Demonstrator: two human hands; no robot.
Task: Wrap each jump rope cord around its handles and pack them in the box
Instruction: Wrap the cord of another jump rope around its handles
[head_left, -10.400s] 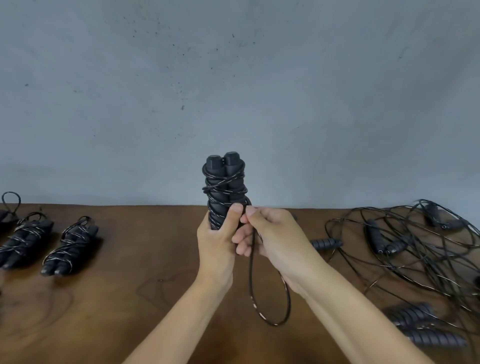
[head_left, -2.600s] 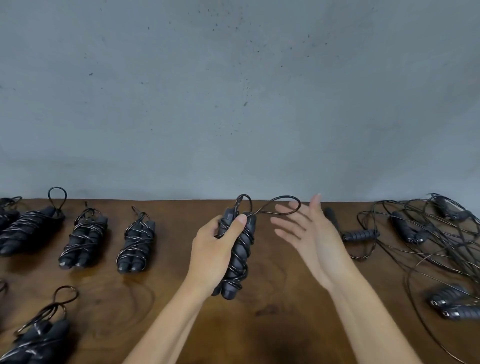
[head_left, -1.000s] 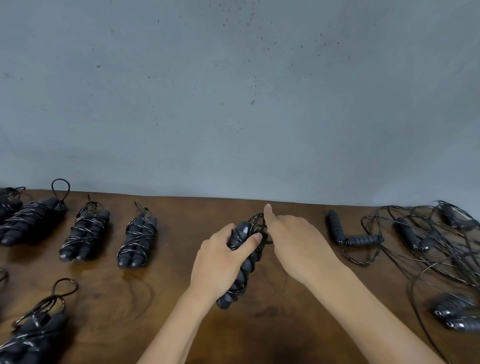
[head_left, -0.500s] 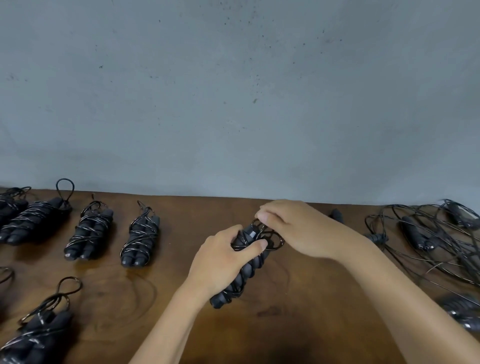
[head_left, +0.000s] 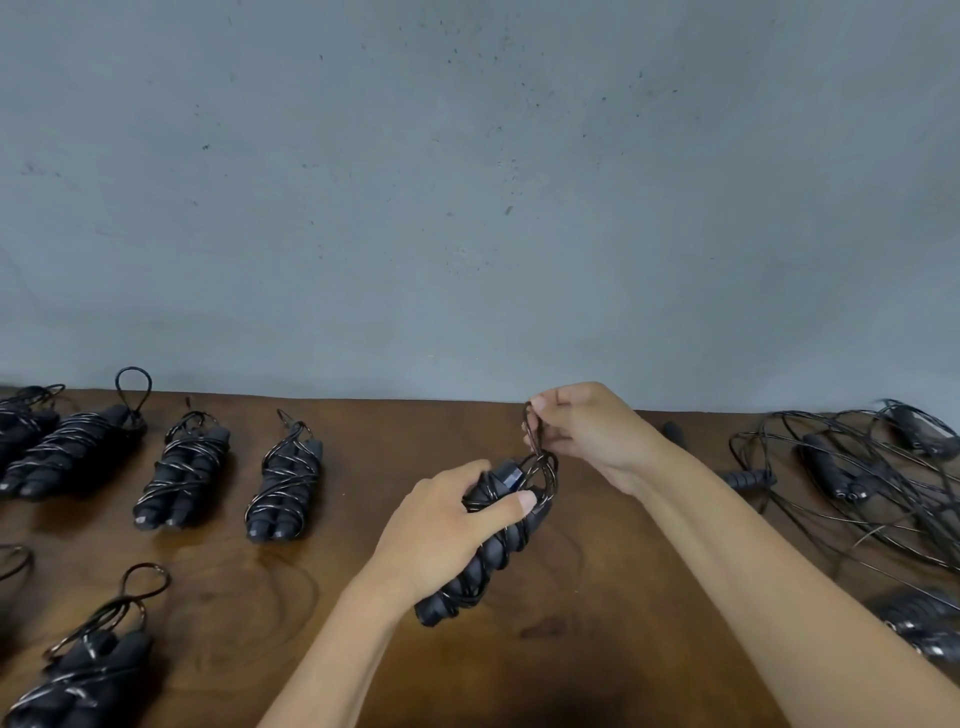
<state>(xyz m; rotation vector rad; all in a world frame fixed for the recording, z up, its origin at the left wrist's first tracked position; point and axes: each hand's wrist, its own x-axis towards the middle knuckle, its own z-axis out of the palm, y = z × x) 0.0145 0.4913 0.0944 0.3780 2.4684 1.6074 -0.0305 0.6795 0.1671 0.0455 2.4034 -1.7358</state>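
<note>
Fingers (head_left: 540, 404) pinching cord loop (head_left: 532, 431) (left gripping handles (head_left: 488, 540))

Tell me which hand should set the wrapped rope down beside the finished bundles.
Left. The left hand already grips the wrapped rope and is nearer the finished bundles; the right hand only pinches the cord loop.

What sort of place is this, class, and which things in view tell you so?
Probably a plain packing or workshop bench, not a home. A bare brown wooden table stands against an unfinished grey concrete wall; wrapped black jump rope bundles lie in rows, and a tangled pile of unwrapped black ropes waits opposite.
</note>
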